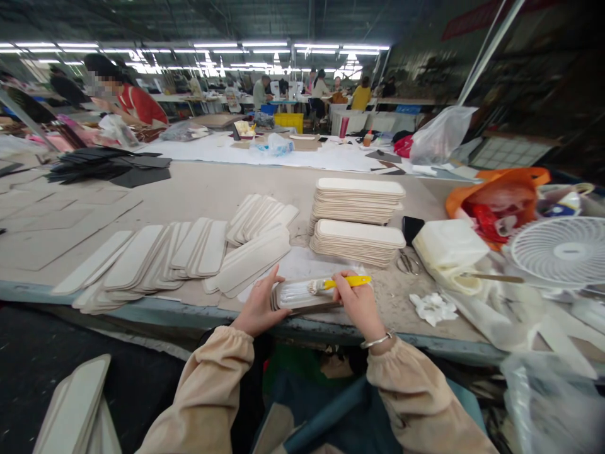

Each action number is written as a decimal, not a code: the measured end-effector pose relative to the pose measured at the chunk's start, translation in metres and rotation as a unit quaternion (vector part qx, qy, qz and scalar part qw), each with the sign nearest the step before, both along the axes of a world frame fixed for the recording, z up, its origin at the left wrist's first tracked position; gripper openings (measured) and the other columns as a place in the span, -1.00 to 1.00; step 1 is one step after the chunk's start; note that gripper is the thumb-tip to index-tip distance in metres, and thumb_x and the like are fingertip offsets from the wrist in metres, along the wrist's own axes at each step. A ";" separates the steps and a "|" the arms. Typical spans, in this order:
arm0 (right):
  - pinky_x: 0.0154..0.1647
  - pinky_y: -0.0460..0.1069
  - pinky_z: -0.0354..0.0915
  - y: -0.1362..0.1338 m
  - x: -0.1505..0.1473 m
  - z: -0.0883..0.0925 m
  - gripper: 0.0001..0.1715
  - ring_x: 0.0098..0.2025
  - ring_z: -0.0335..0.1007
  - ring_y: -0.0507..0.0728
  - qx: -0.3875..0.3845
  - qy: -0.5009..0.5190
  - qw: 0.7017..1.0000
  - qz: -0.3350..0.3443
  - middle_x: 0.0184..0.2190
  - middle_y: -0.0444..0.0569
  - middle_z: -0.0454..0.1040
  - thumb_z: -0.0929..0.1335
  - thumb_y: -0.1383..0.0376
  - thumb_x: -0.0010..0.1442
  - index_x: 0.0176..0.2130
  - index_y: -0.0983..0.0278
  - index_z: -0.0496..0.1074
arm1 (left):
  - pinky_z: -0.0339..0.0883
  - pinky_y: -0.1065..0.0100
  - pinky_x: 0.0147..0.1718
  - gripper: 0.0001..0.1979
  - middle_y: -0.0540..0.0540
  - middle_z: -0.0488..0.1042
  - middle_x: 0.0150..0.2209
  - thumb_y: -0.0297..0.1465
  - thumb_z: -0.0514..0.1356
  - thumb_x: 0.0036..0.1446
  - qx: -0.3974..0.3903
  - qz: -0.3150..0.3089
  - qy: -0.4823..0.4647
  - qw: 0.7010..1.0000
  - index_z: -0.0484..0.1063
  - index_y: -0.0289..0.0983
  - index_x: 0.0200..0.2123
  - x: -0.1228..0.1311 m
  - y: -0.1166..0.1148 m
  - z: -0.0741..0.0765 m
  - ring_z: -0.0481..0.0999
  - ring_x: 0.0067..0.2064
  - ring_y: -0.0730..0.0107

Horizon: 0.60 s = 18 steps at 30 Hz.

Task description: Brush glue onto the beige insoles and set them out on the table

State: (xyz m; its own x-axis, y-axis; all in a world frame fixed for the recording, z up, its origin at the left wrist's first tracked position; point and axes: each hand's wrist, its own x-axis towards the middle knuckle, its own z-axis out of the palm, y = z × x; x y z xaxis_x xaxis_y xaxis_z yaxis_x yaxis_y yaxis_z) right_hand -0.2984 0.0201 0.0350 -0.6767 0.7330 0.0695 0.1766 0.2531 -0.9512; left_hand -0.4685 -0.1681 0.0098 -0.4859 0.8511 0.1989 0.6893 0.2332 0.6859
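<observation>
My right hand point(354, 302) is closed around the yellow handle of a brush point(347, 282). The brush's bristle end rests on a pale rounded-end strip point(295, 294) coated with something wet and white. This strip tops a small stack near the table's front edge. Around the left end of that stack, my left hand point(259, 302) holds on, thumb in front and fingers behind. White paper lies partly under the stack. Fanned-out pale strips point(193, 252) spread to the left, and two neat stacks of the same strips point(357, 236) stand behind.
Right of me are scissors point(407, 261), a black phone-like object point(412, 228), a white container point(449, 243), crumpled tissue point(432, 309), an orange bag point(496, 202) and a white fan point(562, 252). Black sheets point(104, 165) lie at far left. A person in red point(139, 104) works beyond.
</observation>
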 end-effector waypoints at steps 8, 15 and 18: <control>-0.28 0.02 0.21 0.041 0.041 0.011 -0.60 -0.54 0.34 0.12 0.078 -0.057 0.991 -0.088 -0.70 -0.16 0.37 0.24 0.05 0.22 -0.53 0.20 0.34 | 0.11 -0.03 0.22 0.00 -0.20 0.40 0.12 -0.34 0.31 -0.01 0.000 -0.003 0.024 1.000 -0.18 -0.22 0.40 0.000 -0.001 0.002 0.32 0.20 0.00; -0.29 0.03 0.21 0.064 0.062 0.018 -0.64 -0.52 0.38 0.14 0.117 -0.096 0.978 -0.141 -0.67 -0.13 0.40 0.24 0.06 0.21 -0.42 0.23 0.40 | 0.12 -0.03 0.21 -0.02 -0.21 0.40 0.12 -0.31 0.30 0.01 0.000 -0.004 0.040 0.999 -0.17 -0.22 0.39 -0.001 -0.001 -0.001 0.34 0.18 0.01; -0.29 0.02 0.23 0.067 0.070 0.024 -0.64 -0.51 0.38 0.13 0.136 -0.092 0.971 -0.172 -0.66 -0.13 0.40 0.25 0.06 0.21 -0.40 0.25 0.42 | 0.13 -0.03 0.20 -0.04 -0.21 0.39 0.12 -0.30 0.30 0.02 0.007 -0.007 0.044 0.999 -0.15 -0.22 0.39 -0.003 -0.002 -0.002 0.35 0.18 0.01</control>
State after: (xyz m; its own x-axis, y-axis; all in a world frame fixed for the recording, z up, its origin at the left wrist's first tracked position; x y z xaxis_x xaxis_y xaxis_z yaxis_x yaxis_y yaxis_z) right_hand -0.2288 0.0874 0.0591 -0.4135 0.8898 0.1930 0.4559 0.3858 -0.8020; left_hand -0.4712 -0.1698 0.0074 -0.4546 0.8545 0.2514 0.7497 0.2148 0.6259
